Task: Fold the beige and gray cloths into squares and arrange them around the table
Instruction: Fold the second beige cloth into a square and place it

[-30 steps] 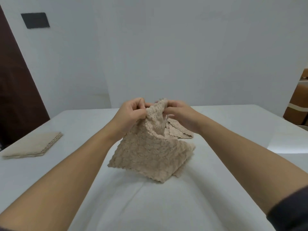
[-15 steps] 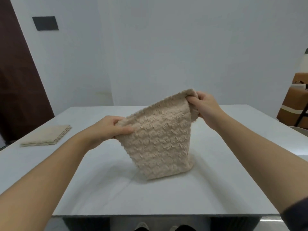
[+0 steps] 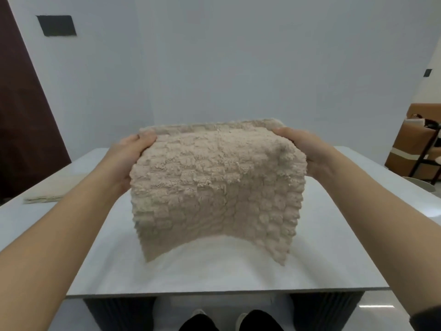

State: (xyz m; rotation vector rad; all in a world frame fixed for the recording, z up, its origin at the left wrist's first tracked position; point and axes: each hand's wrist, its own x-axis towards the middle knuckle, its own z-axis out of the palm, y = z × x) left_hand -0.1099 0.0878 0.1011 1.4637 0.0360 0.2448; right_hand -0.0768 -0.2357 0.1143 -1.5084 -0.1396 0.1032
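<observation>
Mid-step: spreading out for folding. Beige cloth (image 3: 214, 185) held up over the centre of the surface (image 3: 238, 271), top corners pinched at 10 and 2 o'clock by left hand (image 3: 126, 158) and right hand (image 3: 307, 151), both closed on the fabric; lower edge hanging free, apparently just clear of the top. Already-folded beige square (image 3: 47, 194) lying flat at 9 o'clock, partly hidden, possibly more than one layer. Next: lay flat, square the edges, then fold in half.
</observation>
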